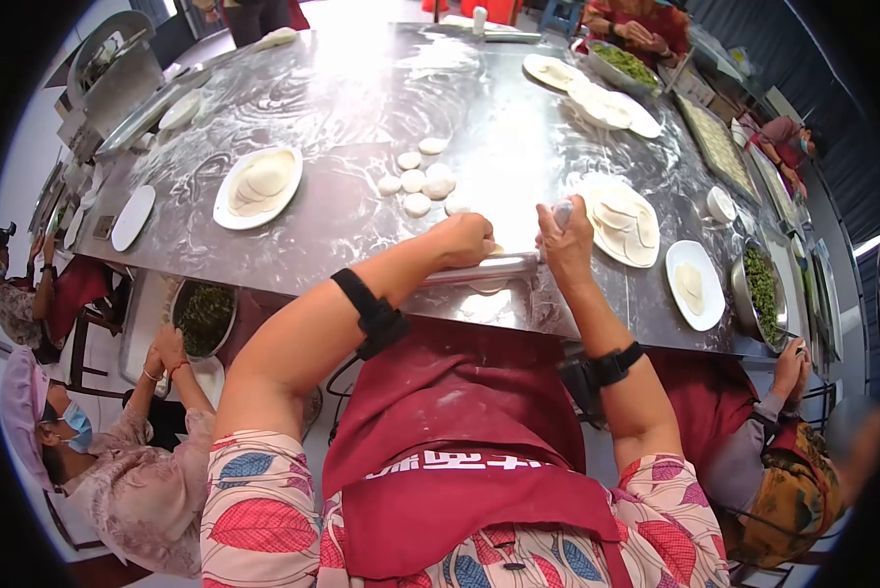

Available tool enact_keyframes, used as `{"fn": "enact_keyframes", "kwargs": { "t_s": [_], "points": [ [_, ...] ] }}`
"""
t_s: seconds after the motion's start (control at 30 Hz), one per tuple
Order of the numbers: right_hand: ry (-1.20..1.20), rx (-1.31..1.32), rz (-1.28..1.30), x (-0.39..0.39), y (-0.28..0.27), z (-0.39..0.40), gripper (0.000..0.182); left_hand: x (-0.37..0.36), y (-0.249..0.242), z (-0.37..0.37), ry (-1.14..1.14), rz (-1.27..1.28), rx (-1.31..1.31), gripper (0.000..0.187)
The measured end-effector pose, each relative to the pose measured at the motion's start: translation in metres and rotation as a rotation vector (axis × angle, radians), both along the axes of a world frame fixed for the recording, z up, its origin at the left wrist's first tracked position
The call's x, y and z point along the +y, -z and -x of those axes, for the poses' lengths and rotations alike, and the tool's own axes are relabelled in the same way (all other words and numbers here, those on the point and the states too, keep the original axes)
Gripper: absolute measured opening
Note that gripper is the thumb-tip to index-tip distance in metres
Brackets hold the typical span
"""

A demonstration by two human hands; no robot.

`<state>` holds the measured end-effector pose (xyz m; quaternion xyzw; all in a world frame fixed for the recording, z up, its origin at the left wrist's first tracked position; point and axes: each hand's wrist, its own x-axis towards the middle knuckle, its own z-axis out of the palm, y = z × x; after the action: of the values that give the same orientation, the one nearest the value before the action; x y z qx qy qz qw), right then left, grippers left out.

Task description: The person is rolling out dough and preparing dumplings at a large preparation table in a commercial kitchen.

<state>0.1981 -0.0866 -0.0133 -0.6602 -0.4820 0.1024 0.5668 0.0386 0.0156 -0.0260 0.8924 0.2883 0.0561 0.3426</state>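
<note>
A metal rolling pin (479, 268) lies across a dough piece (489, 286) at the table's near edge. My right hand (566, 235) is closed around a handle at the pin's right end. Beside the pin's left part, my left hand (467, 241) has its fingers curled together; a bit of dough shows at the fingertips, though the exact grip is hidden. Several small dough discs (412, 181) sit on the table just beyond my left hand. To the right of my right hand is a plate of flat dough wrappers (621, 220).
The floured metal table (361, 127) spans the view. Plates of dough stand left (221, 211) and right (719, 294). Bowls of green filling are at the right (761, 294), far right (623, 67) and lower left (204, 318). Co-workers sit at both sides (136, 480); others are across the table.
</note>
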Motion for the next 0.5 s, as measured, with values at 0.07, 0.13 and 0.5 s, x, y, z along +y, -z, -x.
{"fn": "enact_keyframes", "kwargs": {
  "t_s": [0.07,0.13,0.5],
  "points": [
    [0.004,-0.116,-0.037,-0.022,0.005,-0.001,0.024,-0.003,-0.012,0.004,0.058,0.043,0.048,0.020],
    [-0.051,0.062,0.007,-0.055,0.014,0.002,0.022,-0.002,-0.008,0.010,0.058,0.018,0.035,0.019],
    [0.005,0.015,0.018,0.001,0.000,0.001,0.024,-0.004,-0.006,0.000,-0.007,0.004,0.016,0.018]
  ]
}}
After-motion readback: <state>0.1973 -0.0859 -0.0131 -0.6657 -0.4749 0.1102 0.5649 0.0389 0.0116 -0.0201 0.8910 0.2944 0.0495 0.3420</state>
